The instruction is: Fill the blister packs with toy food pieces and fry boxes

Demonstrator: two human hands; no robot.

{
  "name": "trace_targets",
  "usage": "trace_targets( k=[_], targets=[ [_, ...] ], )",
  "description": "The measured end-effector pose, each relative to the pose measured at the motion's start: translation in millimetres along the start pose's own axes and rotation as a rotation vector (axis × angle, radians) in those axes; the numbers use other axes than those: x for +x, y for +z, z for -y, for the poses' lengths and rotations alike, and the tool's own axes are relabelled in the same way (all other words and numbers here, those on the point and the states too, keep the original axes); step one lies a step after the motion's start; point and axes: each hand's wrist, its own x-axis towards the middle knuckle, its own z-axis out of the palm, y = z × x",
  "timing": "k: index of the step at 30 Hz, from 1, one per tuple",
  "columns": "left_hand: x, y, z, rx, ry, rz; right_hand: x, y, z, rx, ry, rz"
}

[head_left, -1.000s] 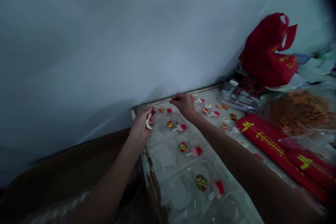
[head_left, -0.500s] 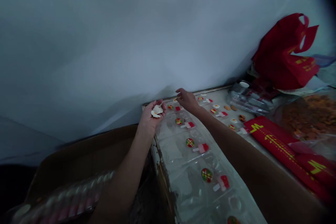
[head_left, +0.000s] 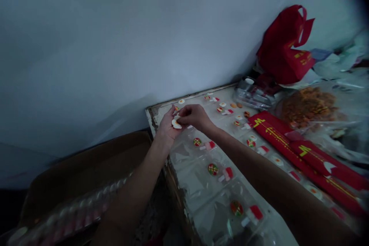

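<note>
Several small white fried-egg-shaped charms (head_left: pixel 176 123) with yellow-orange centres lie in my left hand (head_left: pixel 168 127), palm up with the fingers partly curled. My right hand (head_left: pixel 196 117) is over that palm, its thumb and fingertips pinched at one of the charms. Under and in front of both hands, clear plastic trays (head_left: pixel 187 161) run in rows along the table. They hold round red-and-green charms (head_left: pixel 213 169) and red-and-white popsicle-shaped charms (head_left: pixel 226 174). One egg charm (head_left: pixel 181 101) lies at the far end, just beyond my hands.
A cardboard box (head_left: pixel 86 165) with filled clear packs stands at left below the table edge. At right are a red package (head_left: pixel 276 138), a bag of orange-brown pieces (head_left: pixel 309 107), clear containers (head_left: pixel 253 96) and a red bag (head_left: pixel 284 48). A wall rises behind.
My right hand has come back from the far end of the near tray row to my left palm. An egg charm now shows at that far end. The view has shifted right.
</note>
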Motion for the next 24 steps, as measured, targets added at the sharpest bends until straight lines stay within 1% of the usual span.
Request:
trace_targets(
  k=[2, 3, 4, 6, 7, 8, 10, 13, 15, 17, 19, 20, 21, 22, 24],
  targets=[
    [2, 2, -4, -0.009, 0.019, -0.042, 6, -15, -2, 0.198, 0.071, -0.031],
    [2, 1, -9, -0.027, 0.028, -0.052, 9, -24, -4, 0.24, 0.077, -0.076],
    [1, -1, -16, -0.049, 0.042, -0.055, 10, -33, -6, 0.231, 0.069, -0.14],
    [-4, -11, -31, -0.084, 0.088, -0.065, 9, -49, -14, 0.066, 0.046, -0.269],
    [-6, -18, -38, -0.088, 0.118, -0.072, 7, -55, -19, -0.069, 0.04, -0.302],
    [-10, -25, -44, -0.082, 0.143, -0.079, 4, -57, -26, -0.221, 0.028, -0.305],
    [-15, -35, -51, -0.053, 0.177, -0.058, -2, -54, -38, -0.533, -0.031, -0.219],
    [-20, -37, -45, -0.041, 0.168, 0.043, -9, -39, -51, -0.918, -0.182, -0.036],
    [-21, -32, -36, -0.051, 0.16, 0.117, -9, -30, -53, -1.095, -0.264, 0.042],
    [-20, -26, -28, -0.058, 0.15, 0.183, -8, -26, -51, -1.198, -0.332, 0.123],
    [-20, -23, -23, -0.061, 0.143, 0.228, -8, -27, -47, -1.225, -0.37, 0.19],
    [-21, -23, -22, -0.06, 0.14, 0.239, -10, -28, -44, -1.208, -0.359, 0.181],
    [-21, -23, -20, -0.057, 0.135, 0.242, -12, -30, -41, -1.161, -0.328, 0.133],
    [-21, -24, -19, -0.052, 0.127, 0.242, -16, -31, -38, -1.081, -0.282, 0.05],
    [-21, -25, -14, -0.038, 0.095, 0.243, -25, -31, -29, -0.854, -0.213, -0.125]
  ],
)
